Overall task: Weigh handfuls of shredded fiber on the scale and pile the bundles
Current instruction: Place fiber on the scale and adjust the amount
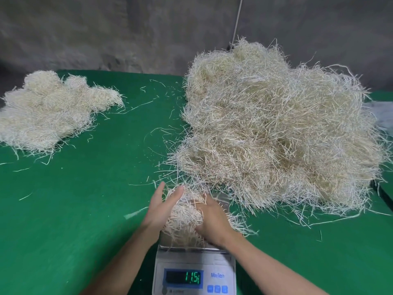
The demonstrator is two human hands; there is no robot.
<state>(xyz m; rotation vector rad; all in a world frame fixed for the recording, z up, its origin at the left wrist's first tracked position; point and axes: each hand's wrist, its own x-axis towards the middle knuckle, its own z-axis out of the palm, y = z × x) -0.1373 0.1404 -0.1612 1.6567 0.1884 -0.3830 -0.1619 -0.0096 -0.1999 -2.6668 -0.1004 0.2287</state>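
Green table (74, 209), right hand (212, 222) gripping fiber (184, 212) on scale (221, 264)

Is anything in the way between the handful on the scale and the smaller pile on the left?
Nothing visible: only green cloth with a few loose strands lies between the handful and the smaller pile.

Dry straw-like fiber (276, 133), matt green felt table (74, 199), glossy plastic scale (194, 271).

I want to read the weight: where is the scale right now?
Head view, bottom centre: the scale sits on the green table, its pan under the handful of fiber, the big heap just beyond to the right.
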